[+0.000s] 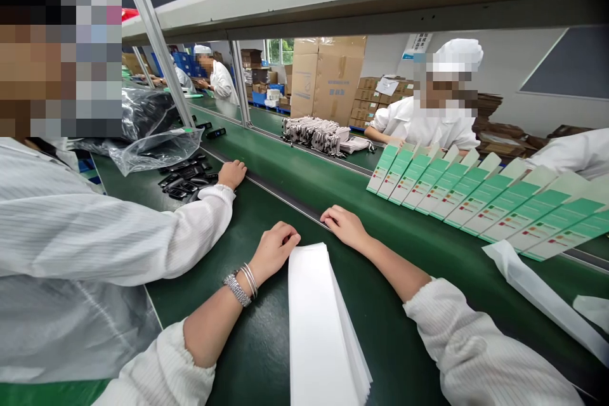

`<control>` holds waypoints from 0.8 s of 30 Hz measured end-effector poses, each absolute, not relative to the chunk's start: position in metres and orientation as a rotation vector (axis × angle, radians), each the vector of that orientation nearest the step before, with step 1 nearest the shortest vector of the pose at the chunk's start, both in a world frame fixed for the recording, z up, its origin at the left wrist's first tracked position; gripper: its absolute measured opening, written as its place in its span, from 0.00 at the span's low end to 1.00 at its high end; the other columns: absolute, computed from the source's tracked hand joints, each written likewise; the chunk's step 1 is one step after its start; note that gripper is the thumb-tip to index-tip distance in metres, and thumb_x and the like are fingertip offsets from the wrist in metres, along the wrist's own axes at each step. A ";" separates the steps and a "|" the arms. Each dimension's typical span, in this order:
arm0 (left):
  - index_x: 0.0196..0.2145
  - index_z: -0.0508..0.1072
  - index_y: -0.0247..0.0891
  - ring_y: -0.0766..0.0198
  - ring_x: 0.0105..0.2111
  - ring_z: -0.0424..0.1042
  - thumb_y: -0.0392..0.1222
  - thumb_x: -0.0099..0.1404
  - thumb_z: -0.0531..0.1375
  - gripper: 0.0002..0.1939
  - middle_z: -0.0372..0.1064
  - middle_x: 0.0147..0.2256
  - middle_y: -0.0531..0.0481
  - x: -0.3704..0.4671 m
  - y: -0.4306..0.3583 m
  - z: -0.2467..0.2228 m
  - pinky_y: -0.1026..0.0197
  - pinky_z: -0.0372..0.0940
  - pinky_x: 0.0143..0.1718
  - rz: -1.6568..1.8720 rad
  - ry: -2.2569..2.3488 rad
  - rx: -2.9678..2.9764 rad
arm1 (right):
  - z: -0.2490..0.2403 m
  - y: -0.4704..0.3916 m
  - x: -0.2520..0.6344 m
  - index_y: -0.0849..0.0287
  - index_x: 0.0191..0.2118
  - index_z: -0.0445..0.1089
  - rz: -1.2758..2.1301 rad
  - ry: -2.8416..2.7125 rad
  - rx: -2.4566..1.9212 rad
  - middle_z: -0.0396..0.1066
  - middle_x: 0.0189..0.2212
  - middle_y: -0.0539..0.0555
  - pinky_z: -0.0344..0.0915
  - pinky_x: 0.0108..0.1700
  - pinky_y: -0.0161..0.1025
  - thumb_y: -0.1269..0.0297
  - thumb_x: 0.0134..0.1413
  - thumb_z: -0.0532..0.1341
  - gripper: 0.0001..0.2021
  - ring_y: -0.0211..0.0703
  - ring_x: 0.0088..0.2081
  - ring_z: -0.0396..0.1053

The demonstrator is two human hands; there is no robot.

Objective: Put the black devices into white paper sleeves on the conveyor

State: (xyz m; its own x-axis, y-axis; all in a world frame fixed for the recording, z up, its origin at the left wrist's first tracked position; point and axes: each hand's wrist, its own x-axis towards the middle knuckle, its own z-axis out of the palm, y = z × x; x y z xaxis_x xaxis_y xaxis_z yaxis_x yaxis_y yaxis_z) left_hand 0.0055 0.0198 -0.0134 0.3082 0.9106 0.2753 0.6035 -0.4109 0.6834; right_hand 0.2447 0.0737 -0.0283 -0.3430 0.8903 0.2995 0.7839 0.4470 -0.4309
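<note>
Both hands half-curled, can't tell if pinching: left hand (276,246) at far corner of white sheets (311,323), right hand (345,226) on dark strip (285,196). Sheets fanned on tabletop (257,342); squared edges should separate cleaner.

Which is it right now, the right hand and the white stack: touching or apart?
Apart. The head view shows it: a strip of green tabletop separates the right hand from the top corner of the white stack.

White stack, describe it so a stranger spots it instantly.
On the green bench, look between the camera wearer's forearms. The white stack lies there, far end by their left hand; it's fanned in layers, unlike the separate white strips at right.
</note>
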 end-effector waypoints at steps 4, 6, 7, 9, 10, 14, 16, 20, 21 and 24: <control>0.32 0.72 0.37 0.65 0.31 0.66 0.44 0.68 0.53 0.12 0.67 0.33 0.51 0.005 0.020 -0.014 0.62 0.61 0.35 0.889 1.340 2.125 | -0.029 0.074 0.244 0.53 0.38 0.72 0.286 -2.216 -1.402 0.68 0.36 0.49 0.56 0.36 0.33 0.68 0.62 0.53 0.10 0.37 0.36 0.66; 0.32 0.73 0.37 0.66 0.31 0.66 0.44 0.68 0.53 0.12 0.67 0.33 0.51 0.005 0.019 -0.015 0.62 0.61 0.35 0.891 1.336 2.129 | -0.029 0.074 0.244 0.53 0.38 0.72 0.283 -2.220 -1.395 0.68 0.36 0.49 0.56 0.36 0.33 0.68 0.62 0.53 0.10 0.37 0.36 0.66; 0.32 0.73 0.38 0.66 0.31 0.66 0.44 0.68 0.53 0.12 0.66 0.33 0.51 0.005 0.019 -0.015 0.62 0.61 0.35 0.892 1.335 2.132 | -0.029 0.074 0.244 0.53 0.38 0.72 0.283 -2.220 -1.391 0.69 0.36 0.50 0.56 0.36 0.33 0.68 0.62 0.53 0.10 0.37 0.36 0.66; 0.32 0.72 0.38 0.66 0.31 0.66 0.44 0.68 0.53 0.12 0.66 0.33 0.51 0.005 0.019 -0.016 0.62 0.61 0.35 0.893 1.333 2.136 | -0.029 0.074 0.244 0.53 0.38 0.72 0.283 -2.217 -1.388 0.69 0.36 0.50 0.57 0.37 0.33 0.68 0.62 0.53 0.10 0.37 0.36 0.66; 0.32 0.72 0.38 0.66 0.31 0.66 0.44 0.68 0.53 0.12 0.66 0.33 0.51 0.004 0.018 -0.016 0.62 0.61 0.35 0.893 1.332 2.137 | -0.029 0.074 0.245 0.53 0.38 0.72 0.286 -2.215 -1.388 0.69 0.36 0.50 0.57 0.37 0.33 0.68 0.62 0.53 0.10 0.37 0.36 0.66; 0.32 0.72 0.38 0.66 0.31 0.66 0.44 0.68 0.53 0.12 0.66 0.33 0.51 0.004 0.018 -0.015 0.62 0.61 0.35 0.886 1.336 2.134 | -0.029 0.074 0.244 0.53 0.38 0.71 0.300 -2.216 -1.393 0.68 0.36 0.49 0.57 0.36 0.33 0.68 0.62 0.52 0.10 0.37 0.35 0.66; 0.32 0.72 0.38 0.65 0.31 0.66 0.44 0.68 0.53 0.12 0.66 0.33 0.51 0.004 0.018 -0.014 0.62 0.61 0.35 0.881 1.338 2.134 | -0.029 0.073 0.244 0.53 0.37 0.71 0.298 -2.214 -1.395 0.68 0.36 0.49 0.56 0.36 0.33 0.67 0.62 0.52 0.10 0.37 0.35 0.66; 0.31 0.72 0.38 0.65 0.31 0.66 0.44 0.68 0.53 0.12 0.66 0.33 0.51 0.004 0.019 -0.013 0.62 0.61 0.36 0.878 1.335 2.138 | -0.029 0.074 0.245 0.53 0.38 0.71 0.289 -2.212 -1.391 0.69 0.37 0.49 0.57 0.36 0.34 0.68 0.62 0.52 0.10 0.37 0.36 0.67; 0.31 0.72 0.38 0.65 0.31 0.66 0.44 0.68 0.53 0.12 0.66 0.33 0.51 0.005 0.019 -0.013 0.62 0.61 0.35 0.879 1.335 2.138 | -0.029 0.074 0.245 0.53 0.38 0.72 0.290 -2.214 -1.392 0.69 0.37 0.49 0.57 0.36 0.34 0.68 0.62 0.52 0.10 0.37 0.36 0.67; 0.31 0.72 0.38 0.66 0.31 0.66 0.44 0.68 0.53 0.12 0.66 0.33 0.51 0.005 0.018 -0.013 0.62 0.61 0.35 0.878 1.339 2.139 | -0.029 0.074 0.246 0.53 0.38 0.72 0.292 -2.221 -1.393 0.69 0.36 0.49 0.57 0.37 0.34 0.68 0.62 0.52 0.10 0.38 0.36 0.66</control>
